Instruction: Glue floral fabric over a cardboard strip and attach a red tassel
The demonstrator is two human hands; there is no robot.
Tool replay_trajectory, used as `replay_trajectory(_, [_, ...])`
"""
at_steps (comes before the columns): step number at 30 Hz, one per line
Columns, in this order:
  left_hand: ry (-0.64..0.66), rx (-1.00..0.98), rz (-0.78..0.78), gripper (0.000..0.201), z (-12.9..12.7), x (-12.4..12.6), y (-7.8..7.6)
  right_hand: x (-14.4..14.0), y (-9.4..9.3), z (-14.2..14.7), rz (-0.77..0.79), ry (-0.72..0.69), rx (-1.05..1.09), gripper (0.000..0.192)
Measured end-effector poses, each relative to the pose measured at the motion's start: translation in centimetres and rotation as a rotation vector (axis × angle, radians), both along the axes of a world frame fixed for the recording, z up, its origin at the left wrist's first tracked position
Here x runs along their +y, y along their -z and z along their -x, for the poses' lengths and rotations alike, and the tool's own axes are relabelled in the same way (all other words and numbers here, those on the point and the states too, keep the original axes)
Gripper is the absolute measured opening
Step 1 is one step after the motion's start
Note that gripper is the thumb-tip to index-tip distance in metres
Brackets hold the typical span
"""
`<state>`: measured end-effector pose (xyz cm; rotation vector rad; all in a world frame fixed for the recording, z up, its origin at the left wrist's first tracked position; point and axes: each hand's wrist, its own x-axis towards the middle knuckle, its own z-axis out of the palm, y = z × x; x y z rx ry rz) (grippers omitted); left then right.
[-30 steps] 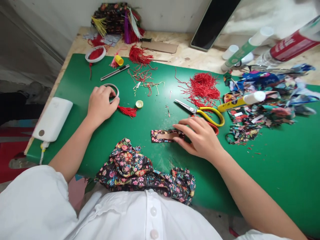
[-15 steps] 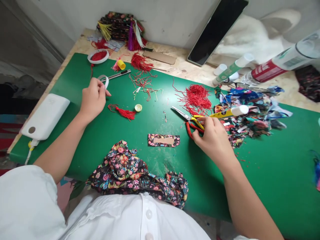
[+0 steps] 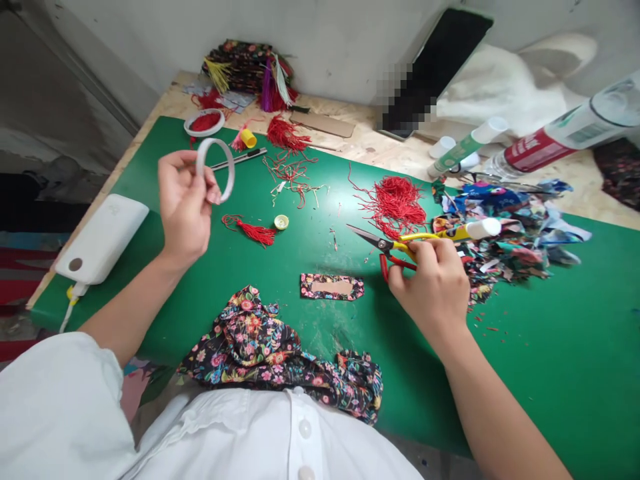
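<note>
My left hand [image 3: 184, 210] is raised over the left of the green mat, fingers pinching a narrow white roll of tape [image 3: 231, 177] held upright. My right hand [image 3: 434, 287] is closed round the scissors [image 3: 384, 245] with one red and one yellow handle. Their slim blades point to the left, slightly apart. Between both hands lies a small cardboard strip edged with floral cloth [image 3: 334, 287]. Nearer my body is a crumpled black floral cloth [image 3: 270, 347]. A red tassel [image 3: 257, 231] rests below the left hand, beside a small pale cap [image 3: 281, 222].
Loose red thread [image 3: 397, 200] lies beyond the scissors. A yellow glue tube [image 3: 465, 231] rests against fabric scraps [image 3: 525, 233]. At left are a white power bank [image 3: 103, 237] and a utility knife [image 3: 245, 158]. A phone [image 3: 440, 73] leans on the back wall near bottles [image 3: 545, 143].
My left hand has lifted the roll of tape off the mat and turned it upright. My right hand has shifted the scissors slightly, and their handles are closer together. The view has moved a little.
</note>
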<state>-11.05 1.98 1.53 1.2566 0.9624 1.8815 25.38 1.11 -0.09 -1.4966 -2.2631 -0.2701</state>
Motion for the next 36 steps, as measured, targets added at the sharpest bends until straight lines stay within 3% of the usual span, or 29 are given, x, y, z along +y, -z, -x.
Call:
replay_trajectory(4, [0.161,0.018,0.021,0.029,-2.8,-2.6,-0.8,-0.6,-0.6,0.6,-0.088,-0.168,0.105,0.015])
replay_trajectory(10, [0.364,0.153,0.073,0.029,-5.3,-5.4,-1.6,-2.0,-1.5,1.9,-0.054,-0.331,0.139,0.016])
replay_trajectory(15, [0.52,0.143,0.107,0.025,-5.8,-6.0,-1.6,-2.8,-1.8,2.9,-0.041,-0.353,0.11,0.028])
replay_trajectory(24, [0.653,0.176,0.286,0.02,-6.7,-7.5,-1.1,-3.7,-1.7,3.5,-0.025,-0.352,0.052,0.029])
replay_trajectory(36, [0.681,0.213,0.323,0.014,-7.0,-7.9,-0.5,-4.0,-1.8,3.6,-0.039,-0.358,-0.014,0.024])
